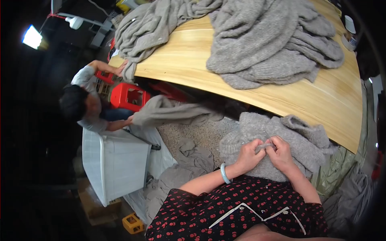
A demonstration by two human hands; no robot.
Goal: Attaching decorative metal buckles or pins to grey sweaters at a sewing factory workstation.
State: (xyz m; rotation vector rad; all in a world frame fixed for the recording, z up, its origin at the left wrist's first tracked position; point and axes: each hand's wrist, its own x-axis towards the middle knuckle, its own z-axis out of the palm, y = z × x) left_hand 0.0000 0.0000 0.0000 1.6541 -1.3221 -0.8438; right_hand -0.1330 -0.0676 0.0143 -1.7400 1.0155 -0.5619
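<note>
Together, both hands [248, 156] pinch grey knitwear [261, 125] — tabletop [317, 106] just beyond, white bin [126, 160] leftward.

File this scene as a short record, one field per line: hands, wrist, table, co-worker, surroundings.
Hands: left hand and right hand close together, both pinching a grey knit garment
Wrist: pale blue bangle on the left
Table: wooden table bearing a large grey knit heap
Co-worker: person at left, holding grey cloth
Surroundings: white bin, red stool, lit lamp
</note>
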